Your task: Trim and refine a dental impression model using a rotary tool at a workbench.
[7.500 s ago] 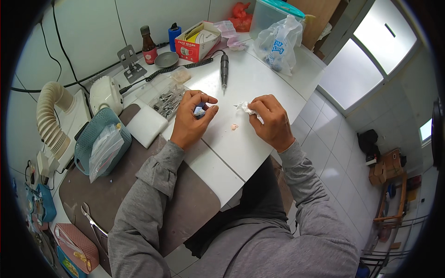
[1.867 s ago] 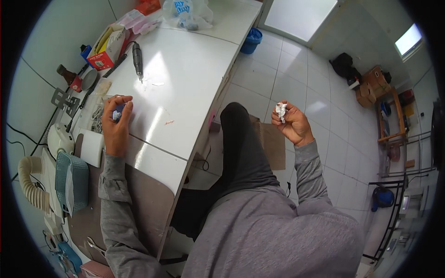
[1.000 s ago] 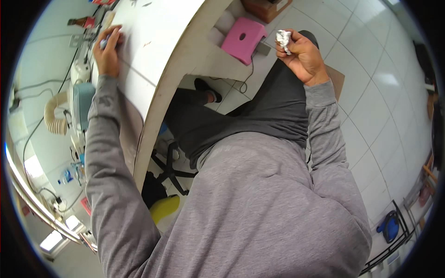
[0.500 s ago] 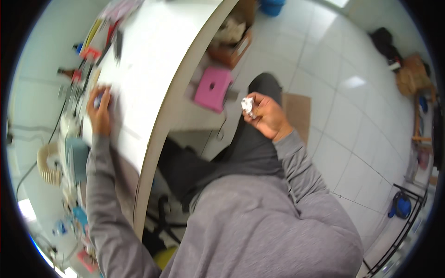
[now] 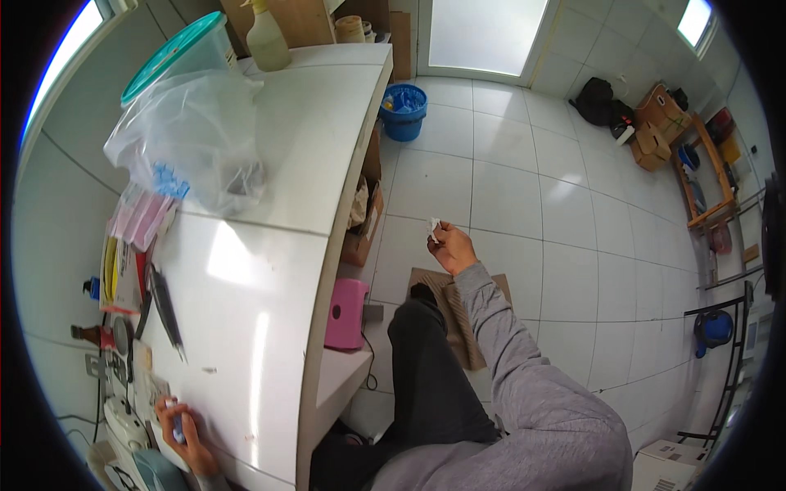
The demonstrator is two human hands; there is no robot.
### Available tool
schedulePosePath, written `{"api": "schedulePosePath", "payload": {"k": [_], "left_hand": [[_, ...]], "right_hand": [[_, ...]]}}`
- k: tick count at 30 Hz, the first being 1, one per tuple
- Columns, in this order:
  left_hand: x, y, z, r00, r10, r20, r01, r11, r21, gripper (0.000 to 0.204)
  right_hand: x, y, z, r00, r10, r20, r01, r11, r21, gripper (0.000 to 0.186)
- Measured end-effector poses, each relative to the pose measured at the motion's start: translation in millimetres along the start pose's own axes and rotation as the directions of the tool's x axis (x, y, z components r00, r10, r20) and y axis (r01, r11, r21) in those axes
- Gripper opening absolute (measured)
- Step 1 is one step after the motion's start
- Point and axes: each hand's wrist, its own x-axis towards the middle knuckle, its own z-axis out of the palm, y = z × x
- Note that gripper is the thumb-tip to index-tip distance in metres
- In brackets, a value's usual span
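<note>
- Head view: the right hand [image 5: 452, 248] is stretched far out over the tiled floor [image 5: 524, 196], its fingers pinched together on a small crumpled white scrap [image 5: 433, 224]. The scrap is held up at the fingertips, well away from the white table [image 5: 270, 188], apparently so it stays clear of the worktop.
- The left hand [image 5: 184, 430] rests at the near edge of the table, closed around a small blue thing [image 5: 175, 424] that is mostly hidden by the fingers; it looks parked there, keeping its place among the tools.
- Just beyond that hand lies a dark pen-like tool [image 5: 166, 308], and flat packets [image 5: 135, 245] sit along the wall side.
- Farther up the table stands a clear plastic bag [image 5: 192, 139], with a teal-lidded tub [image 5: 184, 53] behind it.
- Under the table a pink box [image 5: 347, 314] sits on a shelf; a blue bucket [image 5: 404, 110] stands on the floor, well apart from the outstretched hand.
</note>
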Motion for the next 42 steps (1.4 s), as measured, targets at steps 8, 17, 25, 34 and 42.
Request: {"api": "schedulePosePath", "payload": {"k": [8,17,25,34,42], "left_hand": [[-18.0,29.6,1.2,0.993,0.017,-0.119,-0.005,0.995,0.098,0.017],[-23.4,26.0,15.7,0.894,-0.078,-0.442,0.147,0.981,0.126,0.023],[-4.3,22.1,21.1,0.926,-0.224,-0.303,0.237,0.972,0.007,0.023],[-9.8,14.9,14.7,0.969,-0.072,-0.237,0.039,0.989,-0.142,0.020],[8.2,3.5,18.6,0.992,0.053,-0.116,-0.091,0.933,-0.348,0.020]], "right_hand": [[257.7,-22.6,70.4,0.999,-0.036,-0.030,0.042,0.979,0.202,0.016],[483.8,-142.3,152.9,0.983,-0.067,-0.171,0.042,0.988,-0.146,0.079],[215.2,48.5,-226.6,0.937,-0.025,-0.347,-0.005,0.996,-0.087,0.011],[-243.2,109.3,-410.9,0.477,0.302,-0.825,-0.474,0.879,0.048,0.006],[-147.8,57.6,-242.3,0.938,-0.124,-0.324,-0.044,0.884,-0.466,0.021]]}}
